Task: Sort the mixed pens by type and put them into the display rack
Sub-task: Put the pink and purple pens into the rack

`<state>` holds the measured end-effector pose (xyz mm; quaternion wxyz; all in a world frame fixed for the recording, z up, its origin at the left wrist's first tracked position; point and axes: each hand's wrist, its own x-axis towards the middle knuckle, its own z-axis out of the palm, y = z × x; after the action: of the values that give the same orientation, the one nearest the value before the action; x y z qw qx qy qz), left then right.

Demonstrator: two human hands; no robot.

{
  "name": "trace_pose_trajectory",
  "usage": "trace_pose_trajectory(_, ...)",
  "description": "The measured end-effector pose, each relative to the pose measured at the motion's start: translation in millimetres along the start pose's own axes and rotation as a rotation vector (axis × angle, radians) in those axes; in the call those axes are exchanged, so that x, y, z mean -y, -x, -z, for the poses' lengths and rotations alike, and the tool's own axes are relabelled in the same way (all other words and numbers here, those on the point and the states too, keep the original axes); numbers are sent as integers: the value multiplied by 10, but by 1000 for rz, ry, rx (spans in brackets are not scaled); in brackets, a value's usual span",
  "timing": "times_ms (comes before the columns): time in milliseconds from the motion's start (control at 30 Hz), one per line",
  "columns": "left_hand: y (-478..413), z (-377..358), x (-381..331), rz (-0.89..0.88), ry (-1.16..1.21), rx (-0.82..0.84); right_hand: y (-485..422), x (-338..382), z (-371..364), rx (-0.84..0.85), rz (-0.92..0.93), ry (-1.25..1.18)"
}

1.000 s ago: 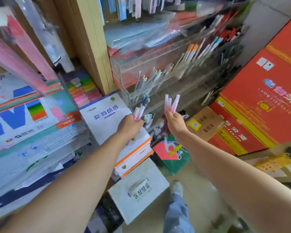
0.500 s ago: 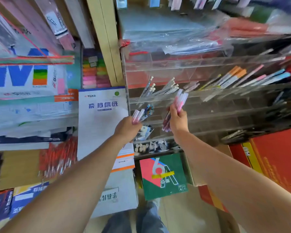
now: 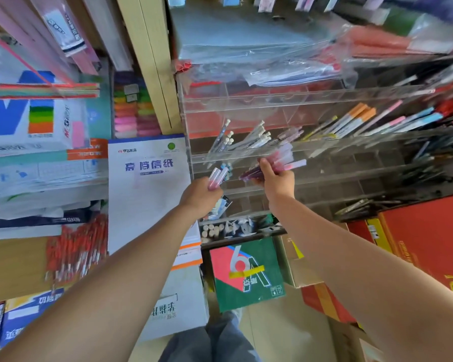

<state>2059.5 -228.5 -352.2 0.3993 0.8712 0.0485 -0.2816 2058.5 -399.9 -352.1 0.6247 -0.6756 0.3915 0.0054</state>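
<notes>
Crowded shelves (image 3: 147, 61); at the rack (image 3: 207, 105) your right hand (image 3: 277, 181) grips pink pens (image 3: 285, 160), left hand (image 3: 202, 197) clutches spare pens (image 3: 216, 176). Next, probably, slot those pinks in.

— Where could a hand get in?
— The display rack (image 3: 272, 99) stands open toward us. The cells just right of the right hand (image 3: 277, 178) and its pink pens (image 3: 290, 163), at centre frame, look free.
— And in the way?
— White-capped pens (image 3: 254, 138) fill the cells just above that hand, and orange-capped pens (image 3: 356, 116) those further right. Plastic sleeves (image 3: 272, 66) overhang the top row. The wooden post (image 3: 152, 61) closes off the left.
</notes>
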Motion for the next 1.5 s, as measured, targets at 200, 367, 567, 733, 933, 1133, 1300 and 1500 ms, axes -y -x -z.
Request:
trace_pose_trajectory(200, -84, -52, 68, -23, -25, 10, -58, -171, -98, 38, -118, 65)
trace_pose_trajectory(367, -125, -75, 127, -38, -21, 21, -78, -244, -142, 12, -160, 64)
trace_pose_trajectory(567, -163, -103, 110, -58, -7, 27, -140, -231, -131, -45, -157, 45)
trace_pose_trajectory(733, -174, -125, 138, -56, 4, 30, -133, -264, -149, -14, -145, 61)
trace_pose_trajectory(933, -147, -109, 160, -42, 67, 91, -122, -278, -91, -33, -105, 86)
trace_pose_trajectory(1133, -82, -119, 124, -35, 223, 222, -7, -280, 3, -172, 4, 162)
trace_pose_trajectory(1300, 66, -111, -1, -153, 129, 326, 305, -249, 73, 158, 119, -41)
trace_pose_trajectory(1500, 87, -268, -72, -282, -107, 374, 443, -213, 98, 394, 55, -13)
